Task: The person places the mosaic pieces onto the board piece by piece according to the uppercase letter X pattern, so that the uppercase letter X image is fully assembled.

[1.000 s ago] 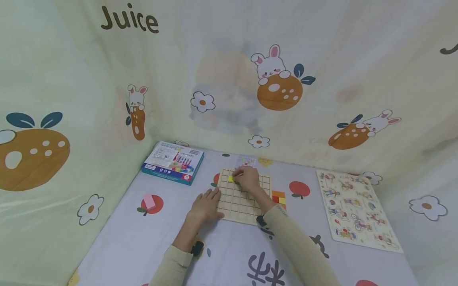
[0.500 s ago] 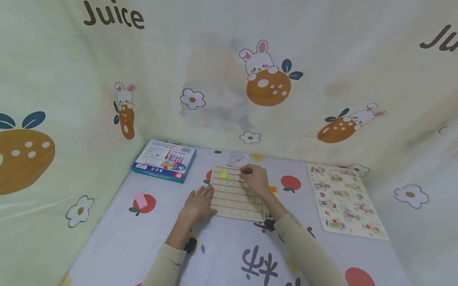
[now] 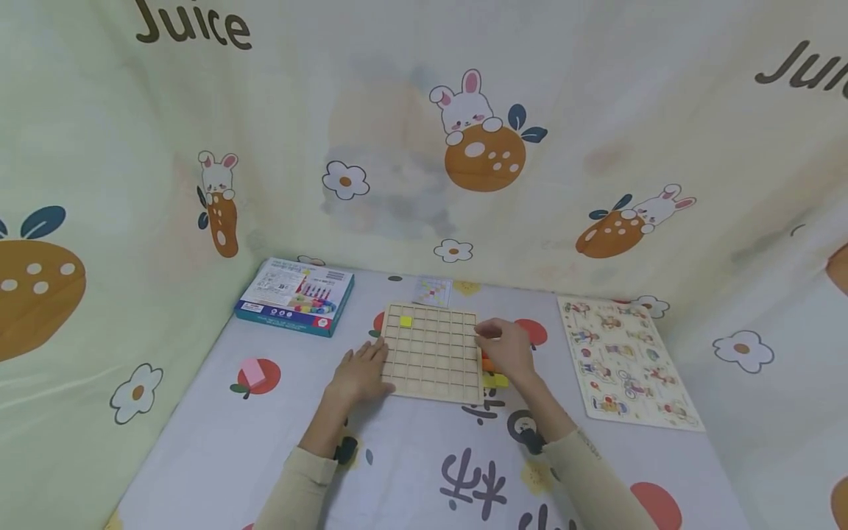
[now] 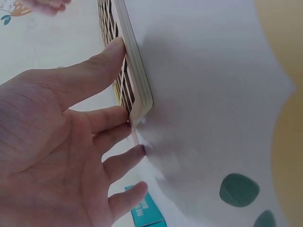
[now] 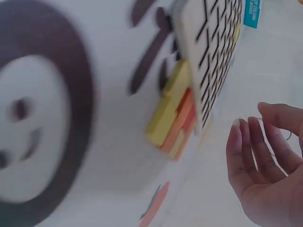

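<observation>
A wooden grid board (image 3: 430, 361) lies on the table with one yellow square tile (image 3: 405, 322) in a cell near its far left corner. My left hand (image 3: 358, 377) rests at the board's left edge; in the left wrist view its thumb and fingertips touch the rim. Beyond the board's right edge is my right hand (image 3: 510, 352), fingers bent. Seen from the right wrist, thumb and fingers of that hand (image 5: 262, 165) stand apart with nothing between them. Below it, yellow blocks (image 5: 163, 118) and orange and red blocks lie grouped against the board's right side.
At the back left lies a blue-and-white box (image 3: 294, 298), with a pink block (image 3: 252, 373) nearer the front. Behind the board is a small pattern card (image 3: 433, 291). A picture puzzle board (image 3: 629, 364) lies on the right. A printed curtain (image 3: 397, 221) encloses the table.
My right hand has left the yellow tile, which now lies in the grid, and has moved right past the board's edge. The left hand stays at the board; the head view has shifted slightly.
</observation>
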Available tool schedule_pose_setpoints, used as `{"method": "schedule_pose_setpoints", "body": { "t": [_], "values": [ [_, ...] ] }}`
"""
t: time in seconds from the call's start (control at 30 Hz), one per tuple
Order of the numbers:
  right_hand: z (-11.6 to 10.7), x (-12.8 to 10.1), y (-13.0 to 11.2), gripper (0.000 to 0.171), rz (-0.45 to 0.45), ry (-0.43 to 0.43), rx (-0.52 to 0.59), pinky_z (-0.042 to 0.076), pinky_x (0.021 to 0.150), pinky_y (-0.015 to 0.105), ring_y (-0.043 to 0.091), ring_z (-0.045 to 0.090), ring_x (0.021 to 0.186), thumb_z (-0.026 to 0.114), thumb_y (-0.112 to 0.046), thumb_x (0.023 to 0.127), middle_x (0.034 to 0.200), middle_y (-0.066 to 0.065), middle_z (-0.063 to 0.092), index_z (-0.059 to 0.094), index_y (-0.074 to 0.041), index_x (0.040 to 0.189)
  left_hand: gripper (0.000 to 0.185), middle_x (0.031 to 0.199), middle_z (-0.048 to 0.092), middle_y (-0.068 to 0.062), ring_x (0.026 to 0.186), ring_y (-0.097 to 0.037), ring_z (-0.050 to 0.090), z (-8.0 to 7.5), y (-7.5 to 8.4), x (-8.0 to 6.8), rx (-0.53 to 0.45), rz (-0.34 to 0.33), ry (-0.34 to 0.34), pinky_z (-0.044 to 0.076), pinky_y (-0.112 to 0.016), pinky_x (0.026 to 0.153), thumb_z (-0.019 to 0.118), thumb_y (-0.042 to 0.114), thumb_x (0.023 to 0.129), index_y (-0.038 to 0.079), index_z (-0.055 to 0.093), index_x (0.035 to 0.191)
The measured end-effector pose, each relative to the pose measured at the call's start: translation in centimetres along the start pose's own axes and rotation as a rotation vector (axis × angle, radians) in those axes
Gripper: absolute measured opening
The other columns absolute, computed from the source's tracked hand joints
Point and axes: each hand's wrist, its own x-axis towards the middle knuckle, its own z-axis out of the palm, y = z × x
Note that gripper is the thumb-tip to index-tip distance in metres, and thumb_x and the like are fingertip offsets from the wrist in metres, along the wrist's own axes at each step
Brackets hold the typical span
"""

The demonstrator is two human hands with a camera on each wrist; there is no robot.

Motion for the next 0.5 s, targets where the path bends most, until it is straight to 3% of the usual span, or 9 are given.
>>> {"method": "schedule_pose_setpoints", "body": {
  "t": [0.27, 0.5],
  "values": [
    [-1.3, -2.8, 1.9, 0.024, 0.099, -0.054, -0.084, 0.061, 0.085, 0.045, 0.030, 0.070, 0.100, 0.077, -0.013, 0.089, 0.108, 0.011, 0.074, 0.076, -0.005, 0.111, 0.088, 0.172, 0.025, -0.010, 0.158, -0.035, 0.023, -0.1, 0.0, 0.0, 0.021, -0.004, -0.013, 0.019, -0.060, 0.127, 0.076, 0.042, 0.094, 0.007, 0.035, 0.163],
    [-2.0, -4.5, 3.4, 0.026, 0.142, -0.132, -0.228, 0.057, 0.085, 0.047, 0.030, 0.063, 0.096, 0.078, -0.012, 0.086, 0.103, 0.011, 0.072, 0.075, -0.006, 0.111, 0.088, 0.172, 0.026, -0.011, 0.158, -0.035, 0.023, 0.0, 0.1, -0.1, 0.025, -0.003, -0.001, 0.020, -0.060, 0.126, 0.077, 0.042, 0.094, 0.006, 0.035, 0.163]
  ]
}}
